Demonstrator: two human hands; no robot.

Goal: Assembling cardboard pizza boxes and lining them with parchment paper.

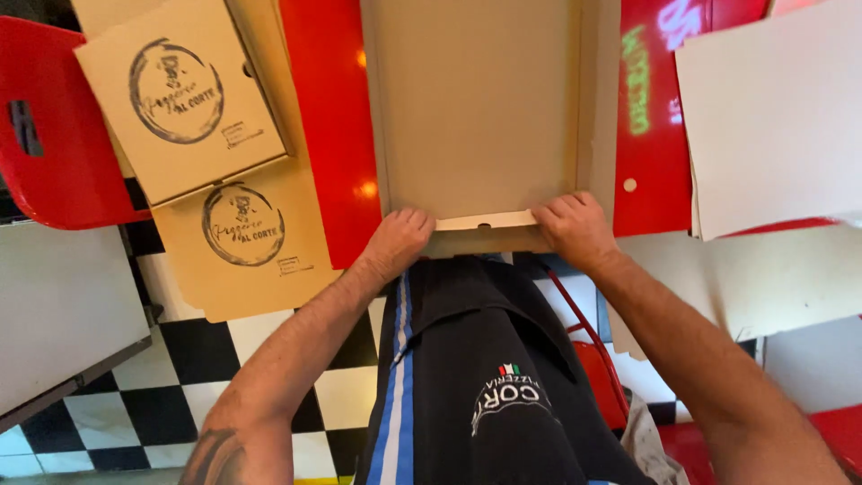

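Observation:
A flat, unfolded brown cardboard pizza box (476, 99) lies on a glossy red table (328, 108) in front of me. Both hands press on its near flap (485, 221), which is bent up along the table's edge. My left hand (400, 238) curls its fingers over the flap's left end. At the flap's right end, my right hand (575, 229) grips the same way. My dark apron with a blue and white stripe (467, 377) fills the space below.
Two folded pizza boxes (193, 99) with round dark stamps are stacked at the left, overhanging the table. A pile of white flat cardboard sheets (772, 117) lies at the right. A red chair (54, 126) stands far left over a black-and-white chequered floor (189, 377).

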